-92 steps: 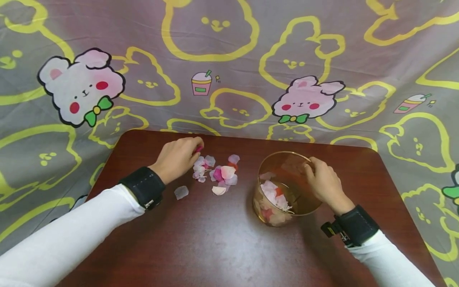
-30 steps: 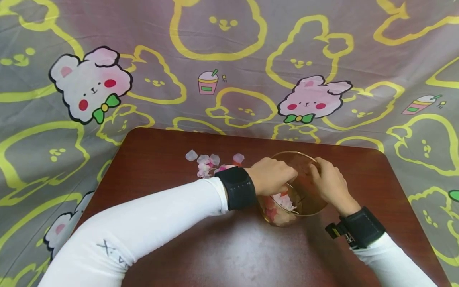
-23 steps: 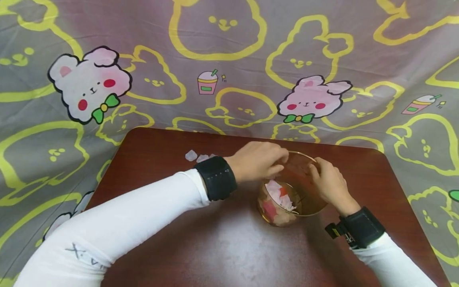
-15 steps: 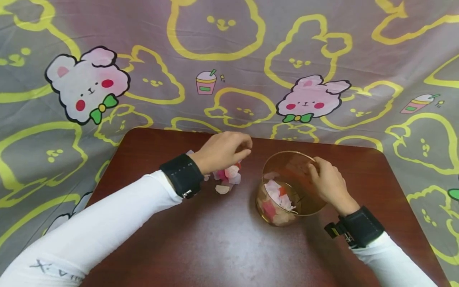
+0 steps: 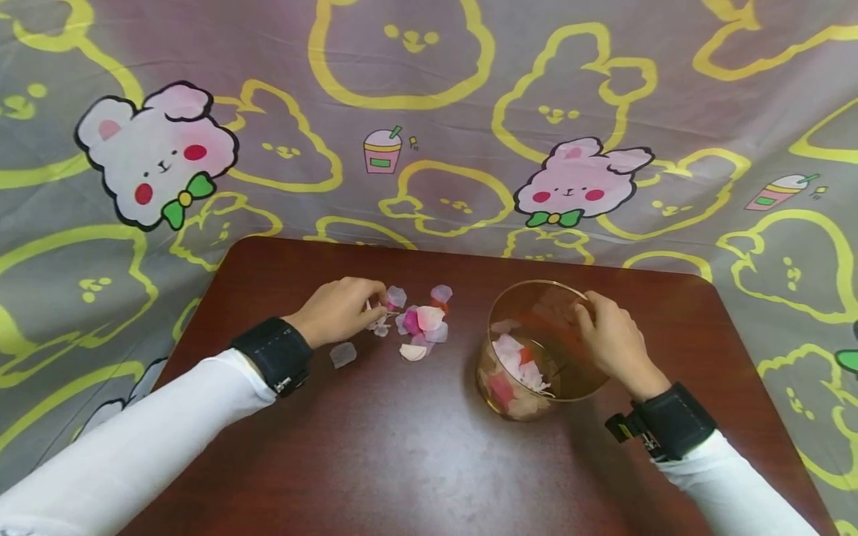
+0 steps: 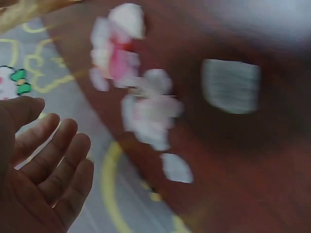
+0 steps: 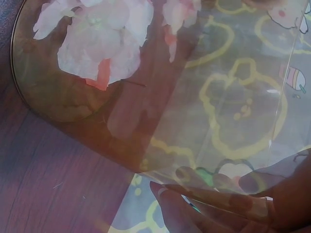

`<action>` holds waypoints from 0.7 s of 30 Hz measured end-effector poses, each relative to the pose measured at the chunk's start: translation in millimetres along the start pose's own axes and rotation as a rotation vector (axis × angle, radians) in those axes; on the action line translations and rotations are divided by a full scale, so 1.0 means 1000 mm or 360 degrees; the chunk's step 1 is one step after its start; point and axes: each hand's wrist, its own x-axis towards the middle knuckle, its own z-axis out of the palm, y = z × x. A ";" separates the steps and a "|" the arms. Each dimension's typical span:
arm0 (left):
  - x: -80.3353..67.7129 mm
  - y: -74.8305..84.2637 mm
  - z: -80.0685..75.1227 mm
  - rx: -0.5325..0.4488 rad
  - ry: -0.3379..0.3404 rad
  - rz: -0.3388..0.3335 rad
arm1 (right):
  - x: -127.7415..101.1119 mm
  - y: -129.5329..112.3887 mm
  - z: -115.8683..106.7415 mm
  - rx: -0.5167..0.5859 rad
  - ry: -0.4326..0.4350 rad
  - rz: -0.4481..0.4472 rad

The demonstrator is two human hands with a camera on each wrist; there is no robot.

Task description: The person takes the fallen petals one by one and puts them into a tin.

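Left hand at petals scattered on worktop; fingers loosely apart, nothing clamped. Right hand fingers clamped on bowl rim. Petals feather-light, soft, crushable: pinch edge gently.

1 clear amber-tinted glass bowl w/ petals inside; approx 10 loose pink & white fabric petals on surface.

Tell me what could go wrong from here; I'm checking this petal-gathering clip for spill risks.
1. The right hand holds the glass bowl tilted by its rim, so the petals inside could slide out or the bowl could slip.
2. The loose petals near the left hand look light and bunched; a pinch may scatter some.
3. One pale petal lies apart near the wrist and could be missed.
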 end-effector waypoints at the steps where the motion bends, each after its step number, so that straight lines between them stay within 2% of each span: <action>1: -0.003 -0.005 0.003 0.0023 -0.0012 -0.0011 | 0.000 0.000 0.000 0.0001 -0.0001 0.0000; 7: -0.024 -0.032 0.024 0.0101 -0.0103 -0.0108 | 0.000 -0.001 0.000 0.0003 -0.0005 -0.0001; 11: -0.035 -0.043 0.037 0.0126 -0.0134 -0.0137 | 0.000 -0.001 -0.001 0.0005 -0.0009 -0.0002; 18: -0.049 -0.050 0.054 0.0380 -0.0055 0.0025 | 0.000 0.000 -0.001 0.0014 -0.0003 -0.0012; 21: -0.052 -0.052 0.058 0.0406 -0.0004 0.0054 | 0.000 -0.001 -0.001 0.0019 -0.0006 -0.0012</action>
